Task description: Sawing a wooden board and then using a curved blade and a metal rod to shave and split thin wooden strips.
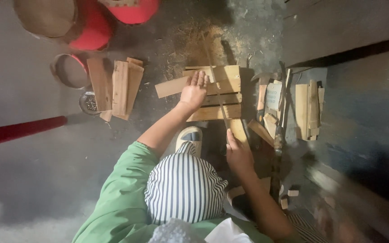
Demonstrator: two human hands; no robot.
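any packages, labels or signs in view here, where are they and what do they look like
Printed card or carton piece: lies flat among the wood scraps right of the slatted wooden crate, rectangular, pale blue-grey with faint print, edges partly covered.
Nothing else like a label, sign or screen shows.

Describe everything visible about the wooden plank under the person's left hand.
The plank is a flat, pale brown strip of bare wood, lying slightly tilted across the top of a stack of similar boards on the dusty floor. Its left end sticks out past the stack, over sawdust. The left hand presses flat on it, fingers spread. A saw blade crosses it just right of that hand, its handle end in the right hand. Whether a cut is started cannot be told.
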